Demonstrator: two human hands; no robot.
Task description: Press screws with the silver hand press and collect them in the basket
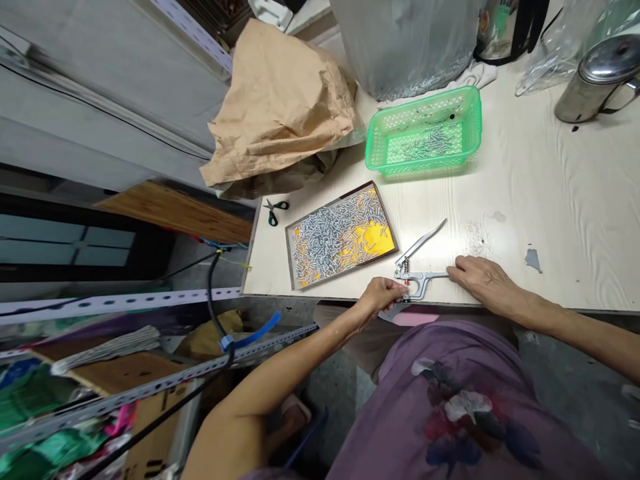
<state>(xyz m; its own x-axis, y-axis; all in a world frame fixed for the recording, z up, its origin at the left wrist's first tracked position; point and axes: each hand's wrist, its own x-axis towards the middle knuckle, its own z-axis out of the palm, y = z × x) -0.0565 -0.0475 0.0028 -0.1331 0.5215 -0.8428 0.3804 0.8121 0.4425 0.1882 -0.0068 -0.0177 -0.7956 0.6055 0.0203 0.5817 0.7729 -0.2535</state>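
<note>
Grey metal pliers (429,275) at the table's (600,220) front edge, handles spread wide. Right hand (483,281): fingers closed round the end of the lower handle, probably to steady the tool. Left hand (384,293): fingertips bunched at the pliers' nose, looks like a fine hold; can't tell how tight or what, if anything, is pinched. Upper handle untouched. Tray (377,239) of small metal pieces (325,230) just beside the nose, presumably for easy reach; yellow bottom bare on its right part. Green basket (423,163) with similar-looking pieces farther back, apart from both hands. Scissors (273,212) left of tray, out of the way.
</note>
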